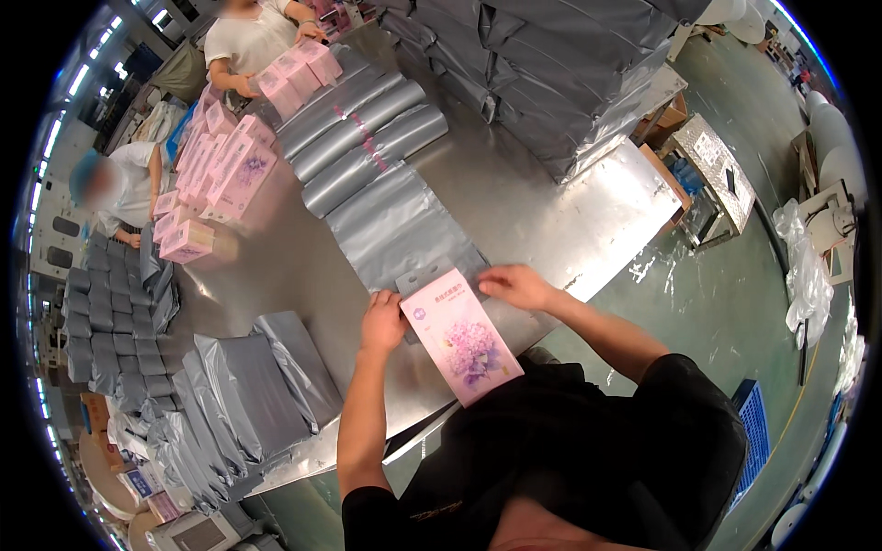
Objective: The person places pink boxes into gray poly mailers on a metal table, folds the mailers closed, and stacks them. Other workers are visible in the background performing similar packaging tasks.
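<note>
A pink flower-printed pack [462,340] lies lengthwise at the table's near edge, its lower end against my black shirt. Its upper end meets a flat grey plastic bag [401,225], where a grey strip with holes [424,275] shows. My left hand [384,323] is closed at the pack's upper left corner, thumb out of sight. On the other side, my right hand [516,286] has its fingers curled together at the bag's right edge, just beside the pack. Whether the pack's end is inside the bag, I cannot tell.
Overlapping grey bags [367,138] run up the metal table [606,216]. Pink packs [241,174] are piled at the far left, near two people. Filled grey bags [243,395] stand at the near left. A tall grey stack [542,73] rises at the back right.
</note>
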Demonstrator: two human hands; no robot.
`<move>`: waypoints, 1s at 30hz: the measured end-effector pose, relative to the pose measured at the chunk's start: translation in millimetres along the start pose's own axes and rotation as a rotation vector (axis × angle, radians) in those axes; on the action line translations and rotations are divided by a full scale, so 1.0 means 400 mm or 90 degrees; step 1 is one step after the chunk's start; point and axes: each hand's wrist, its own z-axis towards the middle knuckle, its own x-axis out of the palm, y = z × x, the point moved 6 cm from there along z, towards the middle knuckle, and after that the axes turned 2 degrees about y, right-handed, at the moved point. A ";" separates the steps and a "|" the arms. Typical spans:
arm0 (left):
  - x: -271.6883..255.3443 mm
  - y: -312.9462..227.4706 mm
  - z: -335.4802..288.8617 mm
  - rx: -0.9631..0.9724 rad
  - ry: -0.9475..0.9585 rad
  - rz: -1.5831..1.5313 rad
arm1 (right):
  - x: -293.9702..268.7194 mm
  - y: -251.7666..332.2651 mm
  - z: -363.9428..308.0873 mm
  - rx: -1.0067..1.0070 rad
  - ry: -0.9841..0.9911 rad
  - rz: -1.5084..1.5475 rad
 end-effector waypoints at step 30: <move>0.108 -0.038 -0.295 -0.354 0.121 -0.311 | 0.092 -0.040 -0.007 -0.095 0.082 -0.168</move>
